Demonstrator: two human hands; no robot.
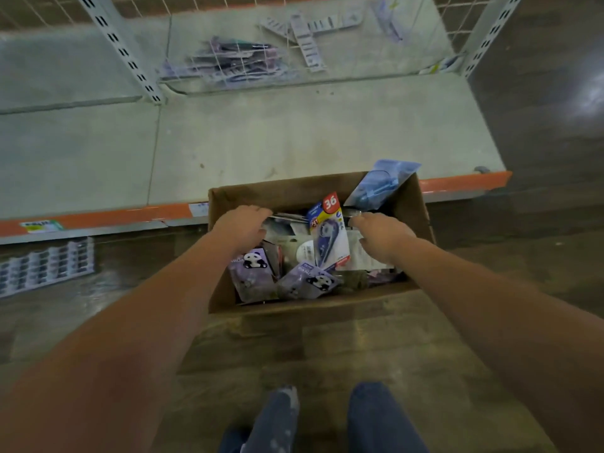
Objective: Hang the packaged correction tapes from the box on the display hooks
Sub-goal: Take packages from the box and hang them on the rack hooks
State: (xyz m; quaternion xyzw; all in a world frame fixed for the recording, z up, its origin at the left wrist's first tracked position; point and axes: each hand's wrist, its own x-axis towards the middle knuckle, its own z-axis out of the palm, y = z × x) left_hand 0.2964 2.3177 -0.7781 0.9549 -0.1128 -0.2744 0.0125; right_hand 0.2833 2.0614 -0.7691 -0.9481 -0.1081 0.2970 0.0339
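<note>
A brown cardboard box stands on the floor against the bottom shelf and holds several packaged correction tapes. Both my hands reach down into it. My left hand is curled over flat packs at the box's far left, and its grip is hidden. My right hand pinches the edge of a pack at the far right. Between them stands a white and blue correction tape pack marked 36. Purple panda packs lie at the near side. A blue pack leans on the far right corner.
A grey bottom shelf with an orange edge strip runs behind the box. A wire mesh panel with hanging packs rises at the back, between slotted uprights. A sheet of packs lies on the floor at left. My legs are at the bottom.
</note>
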